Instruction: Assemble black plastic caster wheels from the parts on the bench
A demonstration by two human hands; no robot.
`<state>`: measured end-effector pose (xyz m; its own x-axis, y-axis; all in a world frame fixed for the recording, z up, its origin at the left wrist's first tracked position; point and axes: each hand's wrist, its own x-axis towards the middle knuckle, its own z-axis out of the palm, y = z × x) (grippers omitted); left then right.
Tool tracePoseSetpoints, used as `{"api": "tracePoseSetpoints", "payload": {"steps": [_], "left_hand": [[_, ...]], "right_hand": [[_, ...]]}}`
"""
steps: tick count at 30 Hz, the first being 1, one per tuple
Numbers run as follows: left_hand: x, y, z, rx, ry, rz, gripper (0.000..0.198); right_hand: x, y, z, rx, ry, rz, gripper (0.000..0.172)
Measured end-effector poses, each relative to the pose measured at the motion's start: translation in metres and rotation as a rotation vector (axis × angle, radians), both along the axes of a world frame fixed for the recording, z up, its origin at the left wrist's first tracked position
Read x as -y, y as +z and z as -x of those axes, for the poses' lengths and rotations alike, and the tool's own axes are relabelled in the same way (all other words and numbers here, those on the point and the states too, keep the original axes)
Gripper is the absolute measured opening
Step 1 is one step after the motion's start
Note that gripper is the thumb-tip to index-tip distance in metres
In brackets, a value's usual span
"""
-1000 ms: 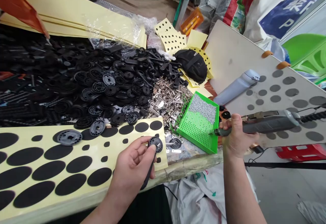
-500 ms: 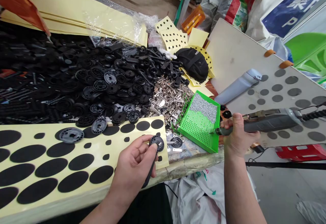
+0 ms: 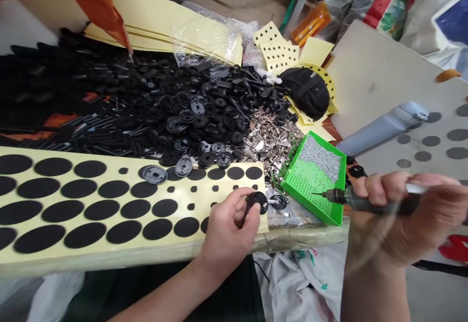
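Note:
My left hand [image 3: 228,227] is closed round a small black round plastic part [image 3: 257,201], held over the right end of a yellow sheet [image 3: 44,244] covered in black ovals. My right hand [image 3: 409,214] grips an electric screwdriver [image 3: 351,200] whose bit points left over a green perforated tray [image 3: 310,185]. The tray holds a heap of tiny silver screws [image 3: 321,156] in its far half. The right hand is blurred by motion.
A big pile of black plastic discs and levers [image 3: 190,112] covers the table's middle, with shiny metal clips [image 3: 266,141] beside it. Behind lie yellow backing sheets [image 3: 175,24], a black pouch [image 3: 307,92], a grey bottle [image 3: 380,127] and a grey dotted board [image 3: 365,73].
The view has swung left, so everything sits further right. My right hand with the screwdriver has pulled back right from the tray. My left hand still holds the black part.

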<state>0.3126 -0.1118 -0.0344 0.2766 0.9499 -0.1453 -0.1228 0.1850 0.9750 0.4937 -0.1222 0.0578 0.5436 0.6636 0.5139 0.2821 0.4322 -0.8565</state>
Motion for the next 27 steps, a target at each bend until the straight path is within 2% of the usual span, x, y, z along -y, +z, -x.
{"api": "tracePoseSetpoints", "payload": {"steps": [2,4,8,18,27], "left_hand": [[0.0,-0.001,0.001,-0.017,-0.002,-0.012,0.025],[0.0,-0.003,0.001,-0.033,-0.01,-0.012,0.026],[-0.001,-0.007,0.0,-0.03,-0.005,-0.027,0.026],[-0.001,-0.008,0.0,0.015,-0.012,-0.04,0.018],[-0.002,-0.007,0.0,0.01,-0.006,-0.042,0.018]], "right_hand": [[-0.004,0.004,0.025,-0.156,0.15,-0.083,0.051],[-0.009,0.004,0.046,-0.256,0.236,-0.125,0.049],[-0.019,0.0,0.069,-0.25,0.29,-0.157,0.041],[-0.024,-0.016,0.072,-0.286,0.38,-0.144,0.038],[-0.024,-0.018,0.072,-0.256,0.383,-0.108,0.04]]}}
